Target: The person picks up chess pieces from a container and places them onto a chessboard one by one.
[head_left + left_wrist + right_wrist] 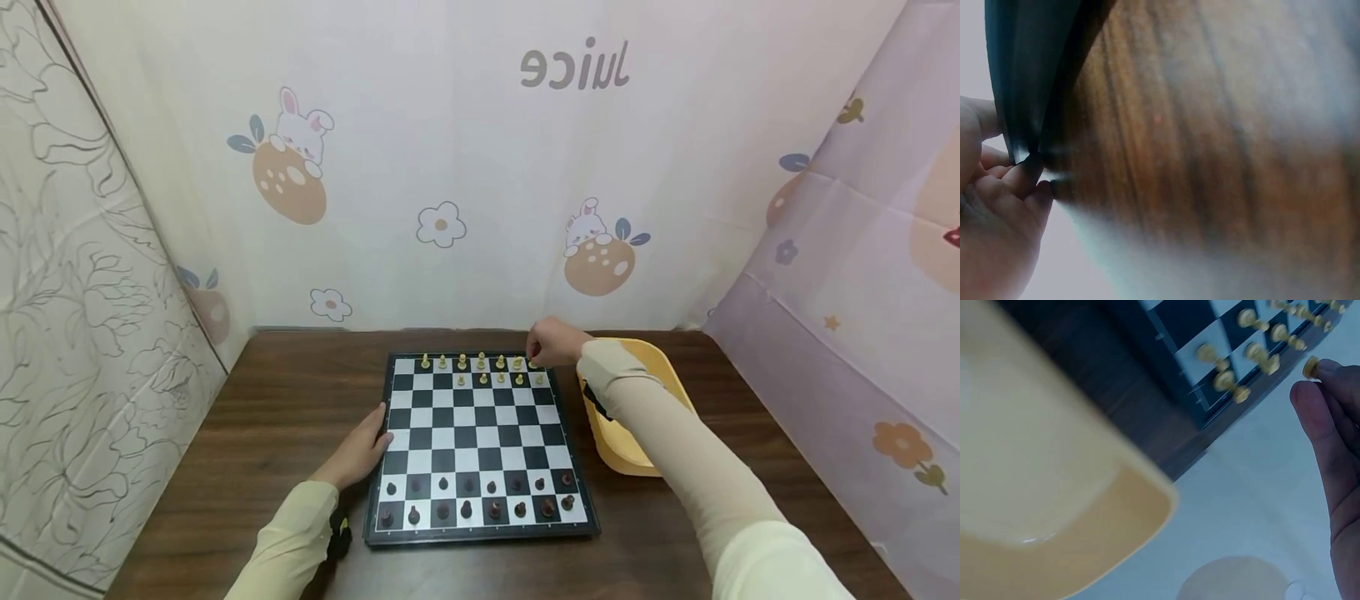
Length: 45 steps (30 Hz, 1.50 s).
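A black-and-white chessboard (476,437) lies on the table. My left hand (362,447) grips its left edge, and in the left wrist view the fingers (1022,178) curl at the dark rim (1029,75). Over the board's far right corner, my right hand (553,342) pinches a pale yellow chess piece (1311,367) between thumb and finger; its base shows, the rest is hidden. Other yellow pieces (481,360) stand in two rows along the far side. Dark red-brown pieces (494,509) fill two rows on the near side.
A yellow plastic basket (660,358) stands right of the board, under my right forearm. The brown wooden table (292,392) meets a printed cloth backdrop (450,167) at its far edge, with more cloth at both sides.
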Motion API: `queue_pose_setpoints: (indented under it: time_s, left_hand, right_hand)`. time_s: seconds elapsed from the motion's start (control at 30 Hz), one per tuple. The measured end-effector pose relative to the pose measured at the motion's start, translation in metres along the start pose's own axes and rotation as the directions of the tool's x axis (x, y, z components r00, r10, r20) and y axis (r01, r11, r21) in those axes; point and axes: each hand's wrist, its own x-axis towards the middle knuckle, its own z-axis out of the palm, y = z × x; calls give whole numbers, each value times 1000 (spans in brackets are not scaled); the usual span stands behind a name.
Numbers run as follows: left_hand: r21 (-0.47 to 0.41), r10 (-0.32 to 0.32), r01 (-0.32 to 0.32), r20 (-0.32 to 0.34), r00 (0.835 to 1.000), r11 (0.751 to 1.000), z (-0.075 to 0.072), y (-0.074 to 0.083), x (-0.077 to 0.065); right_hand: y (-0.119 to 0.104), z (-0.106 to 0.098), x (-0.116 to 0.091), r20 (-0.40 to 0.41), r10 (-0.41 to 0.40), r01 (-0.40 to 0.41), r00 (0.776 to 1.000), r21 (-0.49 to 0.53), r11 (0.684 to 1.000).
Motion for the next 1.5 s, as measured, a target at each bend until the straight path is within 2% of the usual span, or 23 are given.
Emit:
queue_pose_setpoints:
  time_s: [0.3, 0.5, 0.9, 1.13, 1.5]
  left_hand:
    - [-2, 6, -6, -4, 1000, 1000, -2, -2, 0]
    - [-2, 0, 0, -5, 1000, 1000, -1, -2, 2]
    - [-22, -22, 22, 1, 1000, 1000, -2, 2, 2]
    - [-19, -42, 42, 8, 999, 999, -1, 1, 2]
    - [-10, -20, 20, -5, 1000, 1000, 2, 1, 2]
  right_hand:
    - [-33, 0, 28, 15, -72, 72, 997, 52, 996]
    - [-45, 4, 43, 26, -69, 68, 997, 51, 996]
    - [-68, 13, 64, 17, -104, 103, 994, 61, 993]
    - [-81, 21, 74, 14, -142, 140, 990, 113, 984]
    - [-91, 46, 94, -1, -187, 187, 982, 0, 982]
